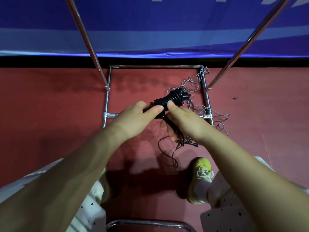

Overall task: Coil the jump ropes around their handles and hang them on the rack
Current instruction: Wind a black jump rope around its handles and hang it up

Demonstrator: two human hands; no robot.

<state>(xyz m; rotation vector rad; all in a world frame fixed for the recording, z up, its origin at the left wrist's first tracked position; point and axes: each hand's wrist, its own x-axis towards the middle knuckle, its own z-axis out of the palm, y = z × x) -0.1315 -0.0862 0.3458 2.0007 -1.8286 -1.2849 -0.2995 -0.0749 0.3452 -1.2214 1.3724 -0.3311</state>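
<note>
Two bare hands meet mid-frame over a red floor (pixel 50 101), both on one black jump rope (pixel 168 99). Left hand (pixel 133 121) comes in from 7 o'clock, fingers curled round the near end of the bundle, thumb lying along its top. Bundle is black cord coiled tight round the handles, long axis running from 8 o'clock up to 2 o'clock, far end pointing toward the right post. Right hand (pixel 185 124) comes in from 5 o'clock, thumb pressed on the coil's middle right next to the left thumb, fingers wrapped under and round the cord that drops from the bundle. Loose black tail (pixel 168 151) hangs below the right hand toward 6 o'clock and loops on the floor; a short black stub pokes out at 3 o'clock just under the wrist, cannot tell if it is a handle end. Grey jump rope (pixel 200 106) lies uncoiled in a tangled heap at 2 o'clock of the hands, draped over the right rail of the rack base. Rack (pixel 107 101) is chrome tube: square base on the floor, two posts slanting up and out to 11 and 1 o'clock. Blue banner (pixel 150 22) across the top, white marks on it cut off, not readable. Yellow shoe (pixel 200 178) at 5 o'clock; white dotted trousers (pixel 230 213) at both lower corners. Chrome bar (pixel 147 223) at 6 o'clock edge.
</note>
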